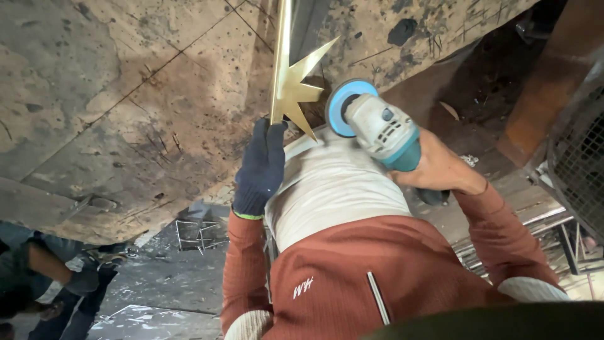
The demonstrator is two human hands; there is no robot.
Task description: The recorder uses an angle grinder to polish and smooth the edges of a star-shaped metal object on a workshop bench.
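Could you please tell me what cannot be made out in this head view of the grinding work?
- Brass star piece: upper end cut off by the top edge.
- Left hand: fingers hidden inside a dark glove.
- Angle grinder: rear handle hidden by the right hand.
- Person at lower left: cut off by the frame.

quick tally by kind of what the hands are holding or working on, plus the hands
brass star-shaped piece: 1
angle grinder: 1
gloved left hand: 1
bare right hand: 1
steel work table: 1
total: 5
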